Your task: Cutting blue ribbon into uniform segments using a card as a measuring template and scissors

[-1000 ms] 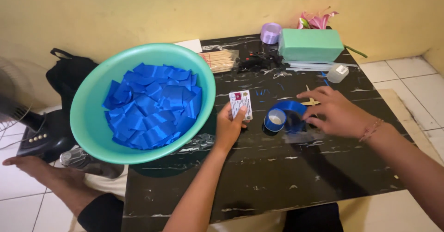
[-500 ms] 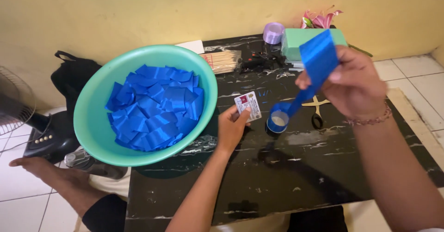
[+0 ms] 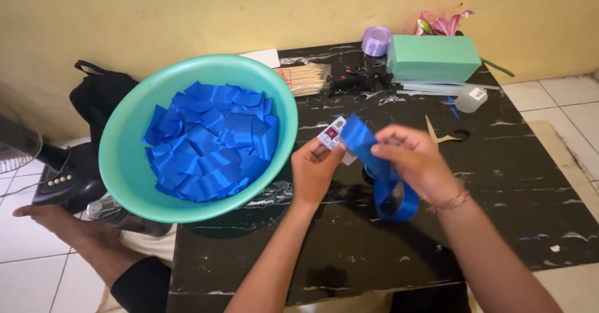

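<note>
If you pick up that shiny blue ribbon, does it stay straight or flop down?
The shiny blue ribbon probably flops: below the right hand it hangs in a drooping loop. It looks thin, so likely very light. Its glossy surface may slip, which may be why the left hand pinches it against a small white card.
</note>
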